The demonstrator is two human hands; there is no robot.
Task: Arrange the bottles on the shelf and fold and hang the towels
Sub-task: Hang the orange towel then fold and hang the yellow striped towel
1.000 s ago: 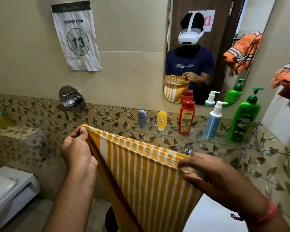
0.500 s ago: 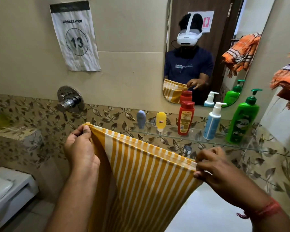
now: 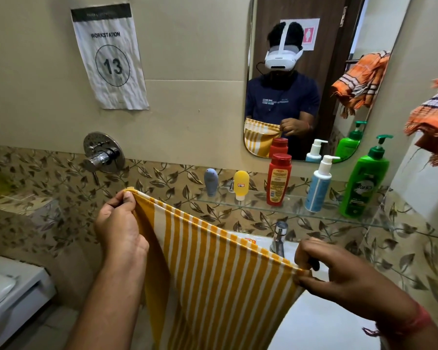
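A yellow and white striped towel (image 3: 213, 274) hangs doubled in front of me, stretched between both hands. My left hand (image 3: 119, 223) pinches its upper left corner; my right hand (image 3: 331, 269) pinches the upper right corner, lower down. Behind it, a glass shelf (image 3: 402, 224) carries a row of bottles: a small grey-blue tube (image 3: 211, 181), a small yellow tube (image 3: 241, 184), a red bottle (image 3: 278, 179), a blue pump bottle (image 3: 320, 184) and a green pump bottle (image 3: 364, 178). An orange striped towel (image 3: 433, 122) hangs bunched at the right edge.
A white washbasin (image 3: 319, 322) with a chrome tap (image 3: 278, 238) lies below the towel. A mirror (image 3: 314, 34) is above the shelf, a chrome wall valve (image 3: 103, 152) left of it, and a white toilet (image 3: 8, 294) at lower left.
My right hand has slid right along the towel's top edge to its corner and pulled the edge taut. The left hand has barely moved.
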